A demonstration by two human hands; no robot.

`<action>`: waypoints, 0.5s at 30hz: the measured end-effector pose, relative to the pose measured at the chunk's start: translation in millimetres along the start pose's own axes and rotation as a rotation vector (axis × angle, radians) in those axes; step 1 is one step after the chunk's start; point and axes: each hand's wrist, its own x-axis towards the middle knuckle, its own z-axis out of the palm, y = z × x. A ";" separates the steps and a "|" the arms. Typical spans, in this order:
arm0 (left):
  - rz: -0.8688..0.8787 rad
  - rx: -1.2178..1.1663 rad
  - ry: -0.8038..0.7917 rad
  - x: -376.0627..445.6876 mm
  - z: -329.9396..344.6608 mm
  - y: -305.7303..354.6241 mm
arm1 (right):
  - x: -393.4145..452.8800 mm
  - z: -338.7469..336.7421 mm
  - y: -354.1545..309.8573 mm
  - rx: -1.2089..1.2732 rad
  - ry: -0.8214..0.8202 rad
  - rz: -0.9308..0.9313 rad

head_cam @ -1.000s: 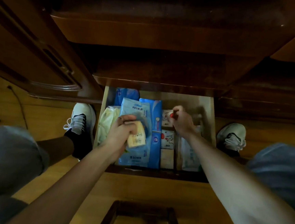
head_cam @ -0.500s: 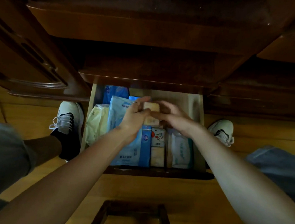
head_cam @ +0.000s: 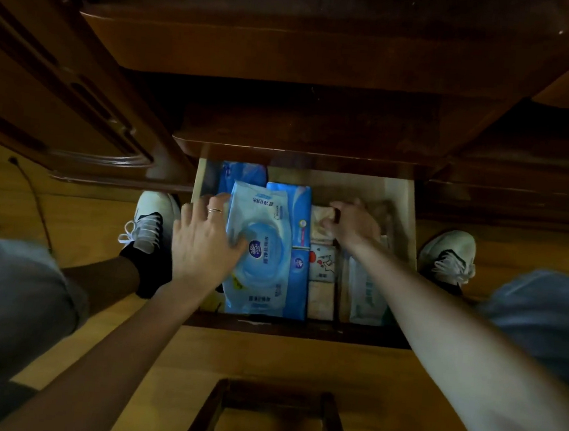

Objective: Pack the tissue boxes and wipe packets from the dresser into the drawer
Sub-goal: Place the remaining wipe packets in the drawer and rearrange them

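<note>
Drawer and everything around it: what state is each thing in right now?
drawer: pulled open, mostly filled
large wipe packet: lying flat, lid flap shut
blue tissue pack: lying beside the packet
small yellow pack: gripped, being tucked into the middle row
left hand: open, resting against the large wipe packet
right hand: closed on the small yellow pack

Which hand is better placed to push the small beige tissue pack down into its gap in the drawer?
Right. The right hand already grips the beige tissue pack; the left hand lies flat on the blue wipe packet.
</note>
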 end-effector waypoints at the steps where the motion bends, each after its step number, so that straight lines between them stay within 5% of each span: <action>1: -0.003 0.010 -0.015 -0.2 2.9 -1.1 | 1.6 -4.1 3.0 -0.083 0.001 -0.024; 4: -0.020 0.034 -0.057 3.0 9.4 -1.5 | 4.5 -28.0 18.1 -0.319 -0.061 -0.052; 10: -0.064 0.071 -0.119 16.0 13.2 3.0 | -9.8 -43.8 34.6 -0.675 -0.680 0.055; 15: -0.067 0.055 -0.141 19.1 11.7 12.8 | -16.4 -52.1 19.8 -0.901 -0.757 0.026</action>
